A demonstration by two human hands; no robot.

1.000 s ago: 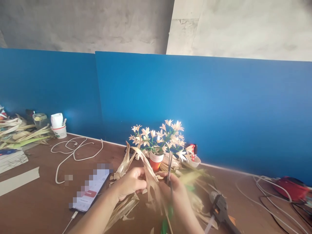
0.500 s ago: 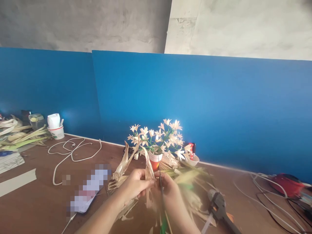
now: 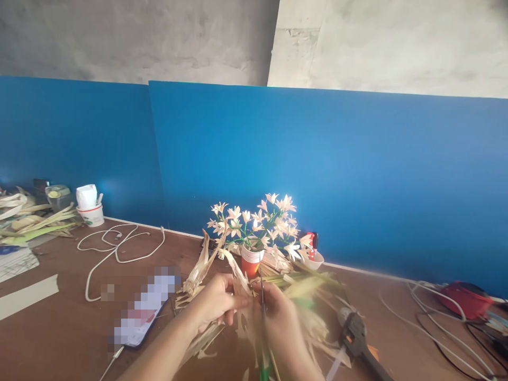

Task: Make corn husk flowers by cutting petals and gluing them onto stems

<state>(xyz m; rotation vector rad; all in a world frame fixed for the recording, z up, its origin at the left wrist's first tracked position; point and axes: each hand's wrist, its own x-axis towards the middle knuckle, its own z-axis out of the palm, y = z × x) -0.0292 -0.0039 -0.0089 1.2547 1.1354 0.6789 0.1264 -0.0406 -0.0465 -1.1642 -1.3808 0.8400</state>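
My left hand (image 3: pixel 216 304) pinches a strip of dried corn husk (image 3: pixel 237 275) low in the middle of the view, over the brown table (image 3: pixel 71 328). My right hand (image 3: pixel 280 320) is closed round green-handled scissors (image 3: pixel 262 309), whose blades point up against the husk strip right beside my left fingers. More dried husks (image 3: pixel 198 270) lie under and around both hands. Just behind them stands an orange paper cup (image 3: pixel 251 260) holding a bunch of pale husk flowers (image 3: pixel 262 219) on green stems.
A phone (image 3: pixel 143 309) with a cable lies left of my hands, a white cord (image 3: pixel 115 248) behind it. A glue gun (image 3: pixel 357 338) rests at the right, with cables and a red object (image 3: pixel 466 297) beyond. Husks (image 3: pixel 32 219) and a white cup (image 3: pixel 90 209) sit far left against the blue wall panel (image 3: pixel 317 169).
The scissors' blades have shifted left and closer to the husk strip. My hands stay together in nearly the same place; the view has shifted slightly.
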